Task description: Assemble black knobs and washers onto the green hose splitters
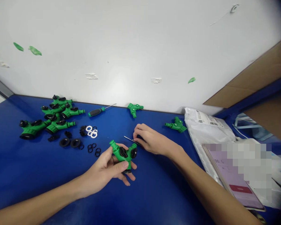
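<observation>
My left hand point(100, 173) grips a green Y-shaped hose splitter point(124, 157) with black valve knobs, its two outlets pointing up and away. Just beyond it, my right hand point(148, 139) is closed round a thin metal tool point(129, 139). Only the slim shiny end of that tool shows, pointing left; the rest is hidden under the fingers. Left of my hands lie black O-rings point(91, 147), white washers point(93, 133), larger black ring caps point(70, 143) and small black knobs point(67, 134).
Several green splitters with black knobs point(58, 123) are grouped at the left. A screwdriver point(97, 111) lies near the wall. Two splitters without knobs, one at the back point(134, 109) and one farther right point(177, 125), rest apart. White plastic packaging point(194, 125) and a phone point(234, 178) are at the right.
</observation>
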A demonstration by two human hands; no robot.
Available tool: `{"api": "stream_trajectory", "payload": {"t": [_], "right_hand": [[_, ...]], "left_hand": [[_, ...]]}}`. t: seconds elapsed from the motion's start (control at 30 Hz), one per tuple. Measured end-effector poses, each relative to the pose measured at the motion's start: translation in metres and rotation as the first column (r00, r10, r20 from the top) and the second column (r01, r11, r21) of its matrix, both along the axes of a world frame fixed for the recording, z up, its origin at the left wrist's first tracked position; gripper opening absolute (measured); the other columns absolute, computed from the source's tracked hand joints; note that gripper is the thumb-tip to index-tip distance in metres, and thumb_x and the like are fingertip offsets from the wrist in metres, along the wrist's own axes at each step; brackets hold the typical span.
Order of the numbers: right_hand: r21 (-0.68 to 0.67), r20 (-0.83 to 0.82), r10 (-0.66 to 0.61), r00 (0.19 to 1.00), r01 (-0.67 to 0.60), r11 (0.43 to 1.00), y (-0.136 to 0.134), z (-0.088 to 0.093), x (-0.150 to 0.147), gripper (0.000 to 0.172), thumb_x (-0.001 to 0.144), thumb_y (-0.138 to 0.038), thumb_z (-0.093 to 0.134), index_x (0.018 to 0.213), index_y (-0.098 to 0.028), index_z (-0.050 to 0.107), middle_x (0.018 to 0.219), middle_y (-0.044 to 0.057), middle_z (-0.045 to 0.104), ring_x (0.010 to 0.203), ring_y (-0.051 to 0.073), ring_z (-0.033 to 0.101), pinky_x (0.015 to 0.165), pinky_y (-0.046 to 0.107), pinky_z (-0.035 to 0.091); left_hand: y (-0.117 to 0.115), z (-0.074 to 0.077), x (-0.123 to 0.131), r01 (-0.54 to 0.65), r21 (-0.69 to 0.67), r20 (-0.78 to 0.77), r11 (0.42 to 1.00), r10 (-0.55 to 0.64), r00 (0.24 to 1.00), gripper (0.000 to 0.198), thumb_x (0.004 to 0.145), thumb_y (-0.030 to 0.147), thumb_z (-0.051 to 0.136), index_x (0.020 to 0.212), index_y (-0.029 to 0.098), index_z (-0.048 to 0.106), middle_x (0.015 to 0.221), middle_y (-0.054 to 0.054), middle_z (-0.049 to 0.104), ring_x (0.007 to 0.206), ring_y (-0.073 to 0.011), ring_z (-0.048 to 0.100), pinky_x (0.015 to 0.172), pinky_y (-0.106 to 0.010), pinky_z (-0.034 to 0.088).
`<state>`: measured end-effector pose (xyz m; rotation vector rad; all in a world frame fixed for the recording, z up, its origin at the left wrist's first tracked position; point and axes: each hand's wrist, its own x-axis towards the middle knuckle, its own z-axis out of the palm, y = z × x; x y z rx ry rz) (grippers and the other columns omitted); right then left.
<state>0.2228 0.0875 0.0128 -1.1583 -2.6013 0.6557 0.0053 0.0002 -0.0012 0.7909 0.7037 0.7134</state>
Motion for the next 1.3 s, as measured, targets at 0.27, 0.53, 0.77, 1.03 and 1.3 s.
{"api": "stream_trajectory", "payload": {"t": [0.27, 0.53, 0.77, 1.03, 1.3], "right_hand": [[-0.072, -0.192, -0.134, 0.972, 0.122, 0.99, -0.008, 0.007, 0.011, 0.009, 0.088, -0.014, 0.055, 0.08, -0.018, 0.059, 0.074, 0.001, 0.064, 0.063, 0.014, 0.056, 0.063, 0.028, 0.048], [-0.191, -0.556, -0.257, 0.791, 0.179, 0.965, -0.039, 0.009, 0.014, 0.017, 0.09, -0.026, 0.062, 0.098, -0.017, 0.074, 0.081, 0.004, 0.069, 0.067, 0.013, 0.064, 0.06, 0.026, 0.053], [-0.149, -0.746, -0.205, 0.634, 0.142, 0.979, -0.065, 0.012, -0.017, 0.006, 0.08, -0.016, 0.076, 0.083, -0.021, 0.079, 0.078, 0.005, 0.078, 0.068, 0.018, 0.073, 0.062, 0.028, 0.059], [-0.065, -0.72, -0.111, 0.685, 0.094, 0.994, -0.073, 0.012, -0.025, 0.01, 0.086, -0.013, 0.071, 0.086, -0.02, 0.077, 0.076, 0.005, 0.075, 0.059, 0.014, 0.067, 0.054, 0.027, 0.058], [0.047, -0.679, -0.038, 0.733, 0.096, 0.994, -0.073, 0.015, -0.023, 0.014, 0.084, -0.009, 0.071, 0.088, -0.02, 0.078, 0.077, 0.005, 0.076, 0.065, 0.015, 0.07, 0.059, 0.025, 0.058]], "left_hand": [[-0.001, 0.001, 0.0, -0.003, -0.003, 0.002, 1.0, 0.003, 1.0, 0.054, 0.082, 0.04, 0.076, 0.119, 0.018, 0.043, 0.099, -0.011, 0.07, 0.081, -0.0225, 0.071, 0.07, -0.038, 0.056], [0.0, 0.0, -0.001, -0.013, -0.003, 0.007, 1.0, 0.013, 1.0, 0.054, 0.081, 0.04, 0.076, 0.119, 0.018, 0.044, 0.097, -0.01, 0.069, 0.08, -0.0216, 0.071, 0.07, -0.037, 0.056], [-0.004, -0.004, 0.0, -0.004, 0.083, -0.016, 0.997, 0.005, 1.0, 0.047, 0.085, 0.04, 0.073, 0.118, 0.02, 0.047, 0.1, -0.009, 0.068, 0.081, -0.0208, 0.071, 0.072, -0.038, 0.057], [-0.004, -0.005, 0.002, -0.023, 0.133, 0.002, 0.991, 0.023, 1.0, 0.046, 0.087, 0.053, 0.065, 0.115, 0.02, 0.05, 0.086, -0.004, 0.067, 0.077, -0.0204, 0.072, 0.071, -0.037, 0.059], [-0.006, -0.005, 0.001, -0.043, 0.19, -0.043, 0.981, 0.052, 0.998, 0.035, 0.091, 0.046, 0.063, 0.11, 0.018, 0.055, 0.083, -0.004, 0.069, 0.077, -0.019, 0.072, 0.071, -0.033, 0.06]]}}
